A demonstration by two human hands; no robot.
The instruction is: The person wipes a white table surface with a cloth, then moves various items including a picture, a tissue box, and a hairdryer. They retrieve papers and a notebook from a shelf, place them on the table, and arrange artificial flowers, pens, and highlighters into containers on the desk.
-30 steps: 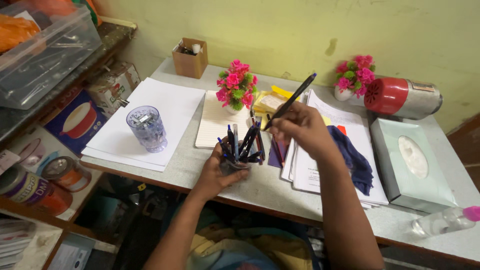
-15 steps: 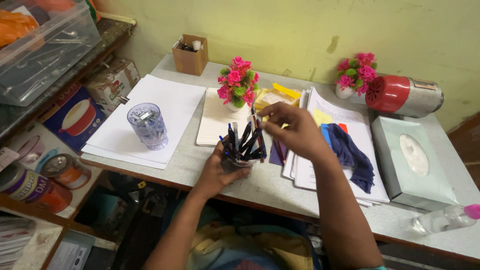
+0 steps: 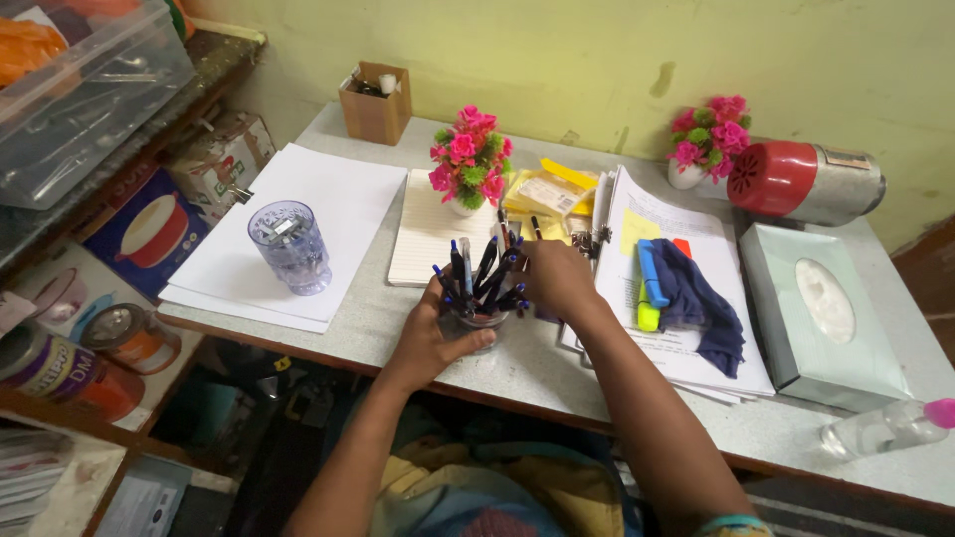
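The pen cup point(image 3: 479, 320) is a small clear holder standing on the grey desk point(image 3: 517, 363) near its front edge, just left of the stack of papers point(image 3: 667, 298). It is packed with pens point(image 3: 487, 273) (mostly dark barrels with blue caps) that fan outward at the top. My left hand point(image 3: 428, 338) wraps the cup from the near side, fingers curled closed around its wall. My right hand point(image 3: 557, 278) rests against the right side of the pen bundle, fingers bent and drawn together at the pens; whether they pinch a single pen, I cannot tell. A clear patterned glass point(image 3: 288, 247) stands well apart on white sheets point(image 3: 328, 209).
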